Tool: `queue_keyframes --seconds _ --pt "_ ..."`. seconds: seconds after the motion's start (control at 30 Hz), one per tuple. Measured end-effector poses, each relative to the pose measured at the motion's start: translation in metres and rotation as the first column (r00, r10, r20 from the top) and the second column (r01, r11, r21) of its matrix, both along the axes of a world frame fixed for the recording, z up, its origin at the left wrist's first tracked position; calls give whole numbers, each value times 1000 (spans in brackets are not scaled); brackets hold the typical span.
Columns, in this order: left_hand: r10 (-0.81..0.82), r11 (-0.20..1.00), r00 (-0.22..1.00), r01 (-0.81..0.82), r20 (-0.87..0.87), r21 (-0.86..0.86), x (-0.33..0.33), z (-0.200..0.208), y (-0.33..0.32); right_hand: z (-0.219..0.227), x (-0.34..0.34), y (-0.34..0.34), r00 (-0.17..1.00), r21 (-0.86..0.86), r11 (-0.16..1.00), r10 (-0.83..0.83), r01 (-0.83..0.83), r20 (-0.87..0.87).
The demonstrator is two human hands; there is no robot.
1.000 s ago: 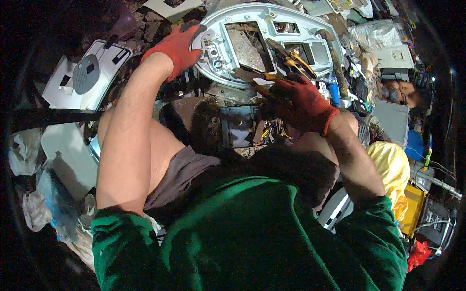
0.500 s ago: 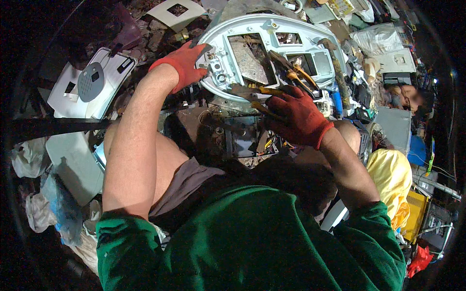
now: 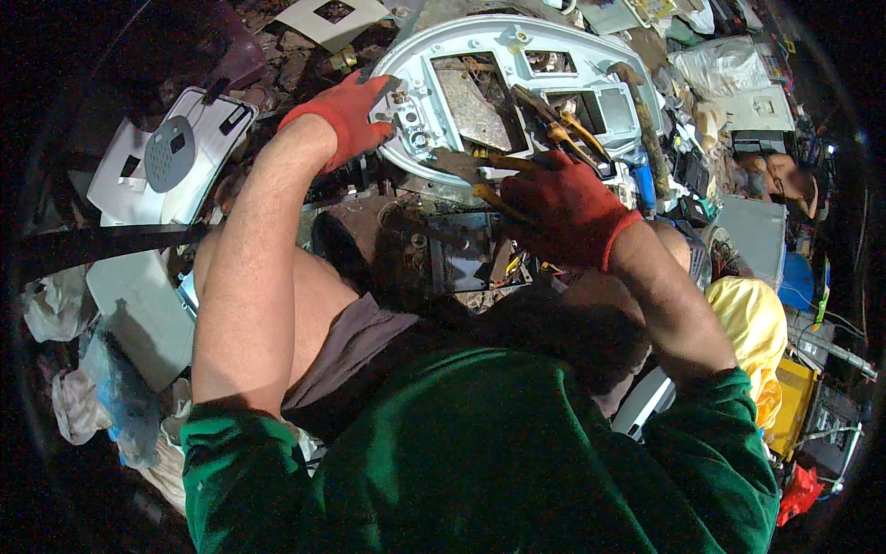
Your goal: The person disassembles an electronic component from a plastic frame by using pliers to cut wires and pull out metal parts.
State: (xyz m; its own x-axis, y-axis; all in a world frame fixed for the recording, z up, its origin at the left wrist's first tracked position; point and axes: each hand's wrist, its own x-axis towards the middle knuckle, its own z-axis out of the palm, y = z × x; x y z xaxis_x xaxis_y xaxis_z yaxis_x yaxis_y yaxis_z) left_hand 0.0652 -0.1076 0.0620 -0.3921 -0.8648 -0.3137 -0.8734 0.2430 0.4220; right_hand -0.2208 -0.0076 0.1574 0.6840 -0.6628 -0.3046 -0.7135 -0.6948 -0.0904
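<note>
A white plastic casing [image 3: 513,76], oval with several cut-out openings, lies in front of me. My left hand [image 3: 340,122], in a red glove, grips its left end, thumb and fingers around the edge. In my gloved right hand [image 3: 574,210] are pliers [image 3: 459,166] with yellow handles, their dark jaws at the casing's near left rim. Whether the jaws bite on the plastic is unclear. A second pair of pliers [image 3: 565,132], with orange-yellow handles, rests across the casing's openings. Along the casing's right end lies a hammer [image 3: 639,122] with a worn handle.
Scrap surrounds me: a white panel with a grey disc [image 3: 173,154] at left, a pale square-holed panel [image 3: 314,20] at far left, and a blue object [image 3: 643,185] beside the hammer. A yellow bag [image 3: 746,323] stands right. Another person [image 3: 780,177] shows at far right.
The whole view has shifted slightly. Both hands keep their places on the casing and the pliers, with little visible difference.
</note>
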Motion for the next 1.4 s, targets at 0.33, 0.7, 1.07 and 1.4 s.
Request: queue_keyframes --seconds 0.33,0.7,1.07,1.4 --pt "12 1000 999 -13 -52 -24 6 -6 0 21 16 -23 979 141 986 111 -87 -173" --pt "0 1000 999 -1 -55 -18 4 -8 -2 13 21 -32 880 109 963 270 -247 -389" --pt "-104 954 980 50 -170 -297 3 8 11 11 62 -83 912 -228 885 409 -406 -39" --pt "-74 990 844 128 -531 65 -16 24 9 5 64 -91 853 -321 797 518 -511 -73"
